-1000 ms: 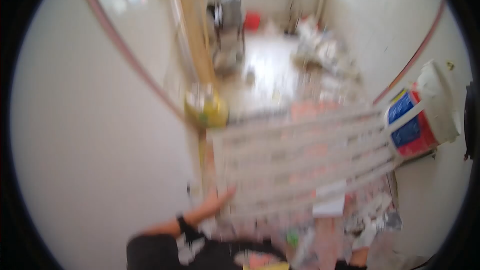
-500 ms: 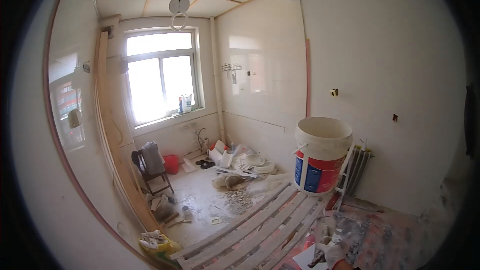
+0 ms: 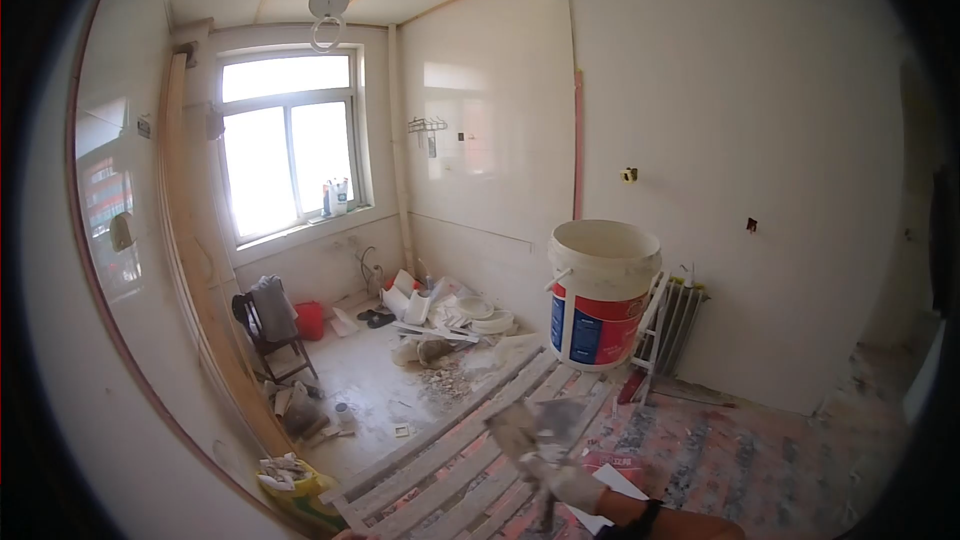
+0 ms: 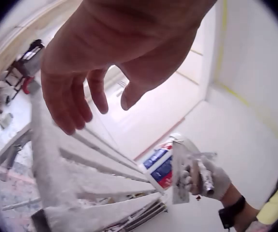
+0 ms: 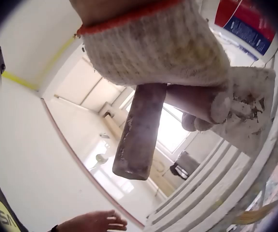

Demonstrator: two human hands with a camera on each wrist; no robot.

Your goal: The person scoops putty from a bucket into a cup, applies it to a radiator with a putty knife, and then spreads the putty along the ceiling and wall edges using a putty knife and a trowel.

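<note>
My right hand [image 3: 575, 485], in a whitish knit glove with an orange cuff edge, grips a plasterer's trowel by its thick brown handle [image 5: 139, 133]. Its flat blade [image 5: 250, 108] is smeared with plaster and points ahead over a slatted platform [image 3: 480, 450]. My bare left hand [image 4: 119, 53] hangs above the platform's slats with loosely bent fingers, holding nothing. The head view catches only a bit of it at the bottom edge. A large white bucket [image 3: 605, 295] with a red and blue label stands upright at the platform's far end, beyond the trowel.
Behind the bucket, a radiator [image 3: 680, 325] stands by the wall. A yellow bag of debris [image 3: 300, 490] sits at the platform's left end. On the floor beyond lie a rubble pile [image 3: 465, 315], a chair [image 3: 270, 325] and a red bucket [image 3: 310, 320].
The head view has swung up from the platform toward the room, then slightly right. My left hand has come off the platform's edge. My right hand has risen with the trowel over the slats.
</note>
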